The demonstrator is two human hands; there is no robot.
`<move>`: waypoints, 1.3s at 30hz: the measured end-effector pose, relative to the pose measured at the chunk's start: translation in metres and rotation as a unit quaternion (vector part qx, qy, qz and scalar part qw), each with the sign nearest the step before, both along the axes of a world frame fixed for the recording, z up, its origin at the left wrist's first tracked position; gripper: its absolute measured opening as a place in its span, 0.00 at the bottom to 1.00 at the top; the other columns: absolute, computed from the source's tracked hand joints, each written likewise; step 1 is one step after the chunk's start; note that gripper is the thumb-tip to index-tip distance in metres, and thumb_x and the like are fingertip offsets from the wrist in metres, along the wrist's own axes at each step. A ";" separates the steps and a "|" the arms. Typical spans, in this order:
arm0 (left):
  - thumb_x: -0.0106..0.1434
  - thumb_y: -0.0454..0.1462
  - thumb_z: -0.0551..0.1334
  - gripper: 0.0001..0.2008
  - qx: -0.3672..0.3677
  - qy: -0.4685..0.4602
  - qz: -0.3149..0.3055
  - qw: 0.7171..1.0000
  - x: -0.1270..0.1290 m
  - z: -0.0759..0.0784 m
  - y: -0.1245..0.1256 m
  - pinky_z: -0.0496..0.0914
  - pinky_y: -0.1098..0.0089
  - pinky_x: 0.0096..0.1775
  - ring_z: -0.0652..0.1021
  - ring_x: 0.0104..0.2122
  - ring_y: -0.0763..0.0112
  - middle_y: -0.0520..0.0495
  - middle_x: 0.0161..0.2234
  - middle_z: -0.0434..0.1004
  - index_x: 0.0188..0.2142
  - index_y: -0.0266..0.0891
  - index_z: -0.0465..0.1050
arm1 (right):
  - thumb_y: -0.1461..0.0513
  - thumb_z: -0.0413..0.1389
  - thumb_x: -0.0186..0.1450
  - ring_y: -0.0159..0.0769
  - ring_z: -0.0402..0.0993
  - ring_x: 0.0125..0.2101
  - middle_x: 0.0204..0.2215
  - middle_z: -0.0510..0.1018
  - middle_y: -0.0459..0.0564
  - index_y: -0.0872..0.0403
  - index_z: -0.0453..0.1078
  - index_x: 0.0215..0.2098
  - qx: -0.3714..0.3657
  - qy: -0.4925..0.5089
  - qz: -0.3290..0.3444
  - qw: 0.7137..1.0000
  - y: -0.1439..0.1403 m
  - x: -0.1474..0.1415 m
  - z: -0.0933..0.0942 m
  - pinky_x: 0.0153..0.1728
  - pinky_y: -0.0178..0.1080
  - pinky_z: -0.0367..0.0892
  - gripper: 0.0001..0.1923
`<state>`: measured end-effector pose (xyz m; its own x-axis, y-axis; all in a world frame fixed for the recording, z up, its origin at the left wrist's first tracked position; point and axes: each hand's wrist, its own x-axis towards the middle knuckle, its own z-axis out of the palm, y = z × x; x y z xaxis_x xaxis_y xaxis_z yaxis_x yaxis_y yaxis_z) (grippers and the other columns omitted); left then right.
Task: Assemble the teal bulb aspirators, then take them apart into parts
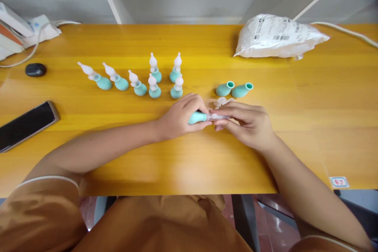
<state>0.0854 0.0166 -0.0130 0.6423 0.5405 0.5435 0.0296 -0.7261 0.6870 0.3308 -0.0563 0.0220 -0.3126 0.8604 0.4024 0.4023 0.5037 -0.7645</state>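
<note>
Left hand (177,117) is wrapped around a teal bulb (197,117) just above the yellow table (310,126), while the right hand (246,122) pinches its clear tip (217,117), both meeting mid-table.

Assembled bulbs (153,80) block ahead; near table (183,165) bare.

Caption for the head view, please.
Left hand holds a teal rubber bulb; right hand fits a clear plastic tip.

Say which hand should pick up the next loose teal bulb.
Right. The right hand lies just below the two loose teal bulbs; the left hand grips the teal bulb being assembled.
</note>
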 end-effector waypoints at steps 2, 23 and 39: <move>0.74 0.41 0.71 0.10 0.009 -0.008 -0.002 1.000 0.000 0.001 0.000 0.74 0.60 0.46 0.80 0.42 0.61 0.46 0.42 0.81 0.45 0.44 0.71 | 0.59 0.68 0.76 0.39 0.86 0.28 0.37 0.90 0.49 0.43 0.87 0.57 -0.002 0.006 0.003 1.000 0.000 0.000 -0.001 0.32 0.43 0.83 0.13; 0.74 0.41 0.70 0.09 0.009 0.001 -0.012 1.000 0.000 0.000 -0.001 0.74 0.61 0.47 0.80 0.43 0.61 0.46 0.42 0.81 0.45 0.43 0.72 | 0.59 0.67 0.77 0.38 0.87 0.27 0.40 0.91 0.49 0.43 0.87 0.56 -0.005 -0.001 0.006 1.000 -0.002 -0.001 0.000 0.31 0.42 0.83 0.11; 0.76 0.42 0.70 0.09 0.020 0.004 -0.017 1.000 0.001 0.002 0.000 0.75 0.60 0.48 0.81 0.44 0.61 0.46 0.42 0.82 0.45 0.43 0.72 | 0.57 0.69 0.76 0.38 0.86 0.26 0.38 0.90 0.48 0.42 0.88 0.53 -0.014 -0.004 -0.003 1.000 -0.001 -0.001 0.000 0.29 0.42 0.82 0.09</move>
<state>0.0861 0.0167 -0.0113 0.6645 0.4967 0.5583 0.0105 -0.7533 0.6576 0.3300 -0.0576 0.0220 -0.3100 0.8735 0.3754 0.4115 0.4792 -0.7752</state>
